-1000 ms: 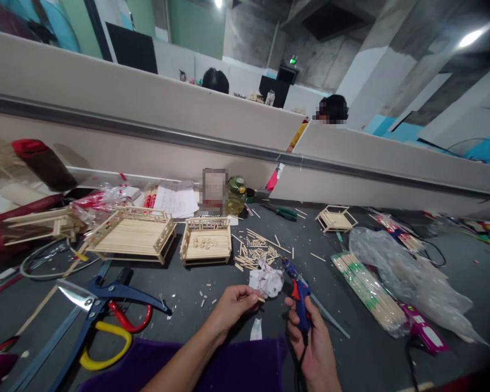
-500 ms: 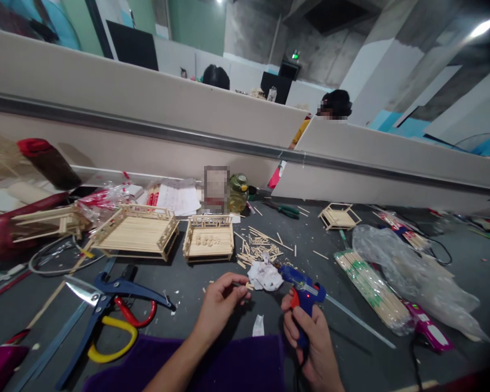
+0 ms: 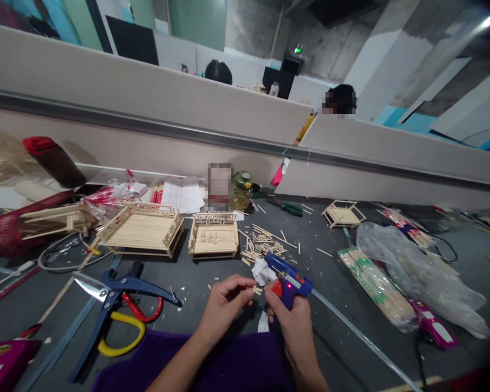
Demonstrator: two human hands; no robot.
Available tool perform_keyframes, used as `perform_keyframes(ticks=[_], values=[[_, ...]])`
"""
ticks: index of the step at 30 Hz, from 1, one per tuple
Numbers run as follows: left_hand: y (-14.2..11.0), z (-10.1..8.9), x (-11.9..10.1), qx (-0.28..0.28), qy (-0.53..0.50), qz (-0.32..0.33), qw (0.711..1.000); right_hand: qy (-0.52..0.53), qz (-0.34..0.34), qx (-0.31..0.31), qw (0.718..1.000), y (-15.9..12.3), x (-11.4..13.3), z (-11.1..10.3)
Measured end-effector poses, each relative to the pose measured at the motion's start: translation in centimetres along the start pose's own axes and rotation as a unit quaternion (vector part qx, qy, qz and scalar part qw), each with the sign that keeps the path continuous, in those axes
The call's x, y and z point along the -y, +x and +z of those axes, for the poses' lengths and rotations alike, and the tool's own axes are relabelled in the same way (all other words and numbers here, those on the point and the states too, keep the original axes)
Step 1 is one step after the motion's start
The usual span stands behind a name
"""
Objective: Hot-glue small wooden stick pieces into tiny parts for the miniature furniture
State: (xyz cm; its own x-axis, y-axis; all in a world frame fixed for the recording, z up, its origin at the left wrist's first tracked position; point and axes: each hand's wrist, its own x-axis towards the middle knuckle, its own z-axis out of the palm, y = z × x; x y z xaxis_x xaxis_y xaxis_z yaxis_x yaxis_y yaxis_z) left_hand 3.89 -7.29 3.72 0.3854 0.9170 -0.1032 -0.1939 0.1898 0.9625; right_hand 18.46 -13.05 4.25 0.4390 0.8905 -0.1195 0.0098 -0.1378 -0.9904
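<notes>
Between the thumb and fingers of my left hand (image 3: 227,307) I pinch small wooden stick pieces (image 3: 257,291). My right hand (image 3: 292,321) is wrapped round a blue glue gun (image 3: 291,280) with an orange trigger, a red light and a long clear glue stick (image 3: 363,335) out of its back. The gun's front lies over a crumpled white tissue (image 3: 263,271), just beyond my fingertips. Behind it are loose cut sticks (image 3: 265,239). To the left stands a small stick-built bed-like model (image 3: 212,247) with tiny pieces on it, beside a larger one (image 3: 141,234).
Blue-handled cutters (image 3: 124,286) and yellow-and-red-handled scissors (image 3: 122,335) lie at left. On the right are a bag of sticks (image 3: 375,283), a crumpled plastic bag (image 3: 416,272) and a small stick chair-like model (image 3: 343,214). A purple cloth (image 3: 228,362) lies in front. A partition (image 3: 167,139) closes the back.
My right hand has brought the glue gun left, close to my left hand, with its front now over the tissue. My left hand still pinches the wooden pieces. The view has shifted slightly.
</notes>
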Motion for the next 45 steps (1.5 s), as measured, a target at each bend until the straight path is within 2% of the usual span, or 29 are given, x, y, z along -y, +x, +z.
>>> perform_keyframes(ticks=[11,22,27,33,45], values=[[0.0,0.1,-0.2,0.015,-0.005,0.008,1.000,-0.001,0.012,-0.003,1.000,-0.1,-0.6,0.4],[0.0,0.1,-0.2,0.030,-0.055,-0.032,0.997,0.040,0.026,-0.013,0.999,-0.2,-0.1,0.8],[0.1,-0.2,-0.1,0.011,-0.064,-0.050,0.997,-0.001,-0.003,-0.006,1.000,-0.4,0.7,-0.2],[0.2,-0.9,0.0,-0.016,-0.083,-0.054,0.995,-0.084,0.010,-0.056,0.995,-1.0,0.9,-1.6],[0.4,-1.4,-0.5,-0.048,-0.119,-0.050,0.991,-0.064,-0.022,-0.052,0.996,-2.1,-0.7,-2.3]])
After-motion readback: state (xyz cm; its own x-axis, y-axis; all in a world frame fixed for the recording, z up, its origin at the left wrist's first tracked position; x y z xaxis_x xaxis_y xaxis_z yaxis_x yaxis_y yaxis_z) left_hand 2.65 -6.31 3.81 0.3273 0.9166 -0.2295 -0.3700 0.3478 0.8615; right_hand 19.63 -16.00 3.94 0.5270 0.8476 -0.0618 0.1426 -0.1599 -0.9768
